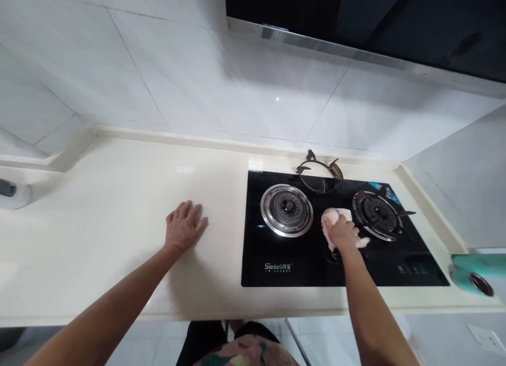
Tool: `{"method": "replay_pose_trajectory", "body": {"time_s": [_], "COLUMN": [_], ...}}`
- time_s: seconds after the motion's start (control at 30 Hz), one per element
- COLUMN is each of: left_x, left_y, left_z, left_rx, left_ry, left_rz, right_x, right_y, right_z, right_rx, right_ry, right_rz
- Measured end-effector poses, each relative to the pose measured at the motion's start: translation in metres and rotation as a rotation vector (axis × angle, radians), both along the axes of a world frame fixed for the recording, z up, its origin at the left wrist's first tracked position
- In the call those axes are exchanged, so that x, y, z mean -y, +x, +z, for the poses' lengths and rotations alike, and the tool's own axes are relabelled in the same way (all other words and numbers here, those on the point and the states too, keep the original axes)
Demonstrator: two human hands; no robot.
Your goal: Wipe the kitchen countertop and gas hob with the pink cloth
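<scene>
Clearly, cloth [345,213] lies beneath the right fingers [350,227].

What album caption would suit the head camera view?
Right hand holds a crumpled pale cloth on the glossy black cooktop; left hand rests on the cream countertop.

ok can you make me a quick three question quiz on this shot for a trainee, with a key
1. Which hand holds the white cloth?
2. True or false: the loose pan support sits on the left burner.
3. Fill in the blank: the left hand rests on the ____.

Key: 1. The right hand. 2. False; it is at the back edge of the hob. 3. Countertop.
</scene>
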State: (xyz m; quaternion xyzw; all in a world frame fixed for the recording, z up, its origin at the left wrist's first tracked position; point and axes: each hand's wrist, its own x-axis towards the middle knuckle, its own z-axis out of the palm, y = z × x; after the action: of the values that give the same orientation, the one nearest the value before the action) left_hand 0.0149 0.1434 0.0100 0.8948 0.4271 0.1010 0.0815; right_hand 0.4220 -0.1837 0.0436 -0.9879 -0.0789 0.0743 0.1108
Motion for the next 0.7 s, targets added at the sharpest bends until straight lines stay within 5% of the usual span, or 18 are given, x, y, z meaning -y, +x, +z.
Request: {"method": "replay_pose_trajectory", "body": {"time_s": [0.23, 0.47, 0.6, 0.7], "left_x": [0.004, 0.007, 0.007, 0.007], "left_y": [0.002, 0.002, 0.0, -0.001], "left_z": [0.006, 0.003, 0.001, 0.0], "left_rx": [-0.026, -0.032, -0.028, -0.012], "left_ry": [-0.012, 0.002, 0.011, 0.018], "left_rz": [0.011, 0.012, 0.004, 0.009], "right_x": [-0.012, 0.003, -0.006, 0.018], "right_y": [-0.112, -0.227, -0.267, -0.276], "right_z": [-0.018, -0.031, -0.03, -0.031], "right_rx": [0.109, 0.207, 0.141, 0.144], "right_ry": [-0.033, 0.162, 0.314, 0.426], "right_rz": [0.283, 0.788, 1.046, 1.166]}}
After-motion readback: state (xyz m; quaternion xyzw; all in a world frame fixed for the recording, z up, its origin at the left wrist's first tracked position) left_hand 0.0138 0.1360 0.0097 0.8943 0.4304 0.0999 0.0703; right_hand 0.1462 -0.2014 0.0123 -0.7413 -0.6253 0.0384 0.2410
